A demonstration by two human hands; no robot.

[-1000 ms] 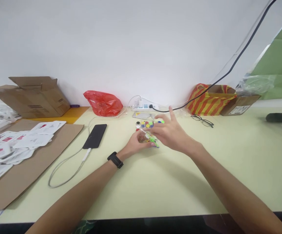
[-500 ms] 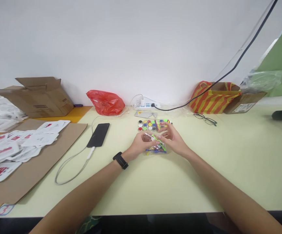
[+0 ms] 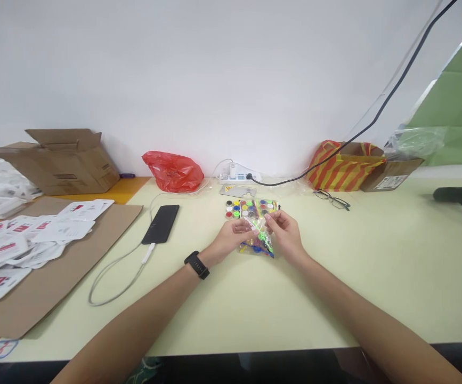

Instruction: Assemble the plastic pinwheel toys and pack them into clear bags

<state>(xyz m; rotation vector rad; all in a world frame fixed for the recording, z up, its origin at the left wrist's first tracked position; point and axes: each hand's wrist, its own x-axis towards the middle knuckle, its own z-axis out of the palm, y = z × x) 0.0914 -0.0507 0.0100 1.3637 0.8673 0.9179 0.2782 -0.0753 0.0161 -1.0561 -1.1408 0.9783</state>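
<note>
My left hand and my right hand meet over the middle of the pale green table. Both pinch the top of a small clear plastic bag filled with colourful small pieces. The bag hangs between my fingers just above the table. Right behind it lies a flat pack of round coloured buttons. A black watch sits on my left wrist.
A black phone on a white cable lies left of my hands. Farther left, a cardboard sheet holds white and red packets. A red bag, a power strip, glasses and boxes line the wall.
My right hand came down from an open, raised pose and closed on the bag beside my left hand. The bag has shifted slightly toward me.
</note>
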